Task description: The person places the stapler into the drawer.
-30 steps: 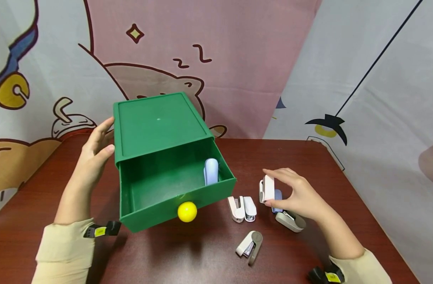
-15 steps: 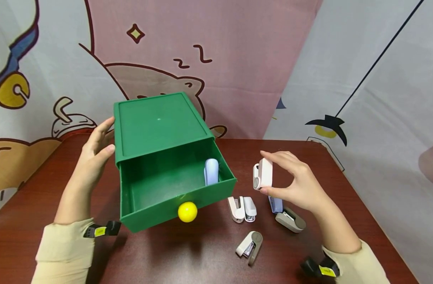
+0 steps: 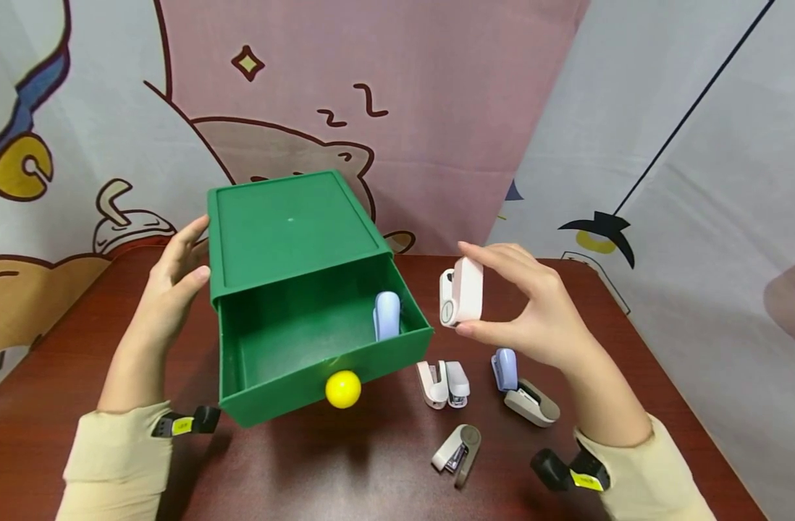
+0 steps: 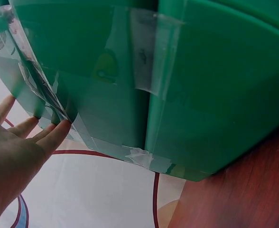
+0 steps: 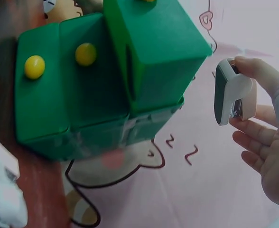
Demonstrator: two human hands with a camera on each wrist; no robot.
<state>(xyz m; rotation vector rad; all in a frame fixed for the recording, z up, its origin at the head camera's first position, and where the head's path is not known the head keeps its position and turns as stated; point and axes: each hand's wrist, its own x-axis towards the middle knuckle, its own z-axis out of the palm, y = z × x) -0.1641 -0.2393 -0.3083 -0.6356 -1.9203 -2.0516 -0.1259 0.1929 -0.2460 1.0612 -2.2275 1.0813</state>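
A green drawer cabinet [image 3: 293, 224] stands with its top drawer [image 3: 293, 362] pulled out by its yellow knob side. A light-blue stapler [image 3: 387, 315] lies in that drawer's right corner. My left hand [image 3: 169, 289] rests against the cabinet's left side, fingers fairly straight; in the left wrist view its fingertips meet the taped green wall [image 4: 97, 71]. My right hand [image 3: 541, 304] pinches a pale pink-white stapler [image 3: 468, 291] between thumb and fingertips, raised beside the drawer's right wall. In the right wrist view, this stapler [image 5: 225, 92] is apart from the cabinet.
Two white staplers [image 3: 444, 383] stand side by side right of the drawer. A white-and-grey stapler [image 3: 457, 454] lies in front of them. Farther right, a blue stapler [image 3: 505, 370] sits by a grey-beige one [image 3: 532, 403]. Yellow knobs [image 5: 85, 54] stick out of the lower drawers.
My right hand has lifted the pink-white stapler from beside the blue one and carried it up and left toward the drawer. My left hand has stayed at the cabinet's side.
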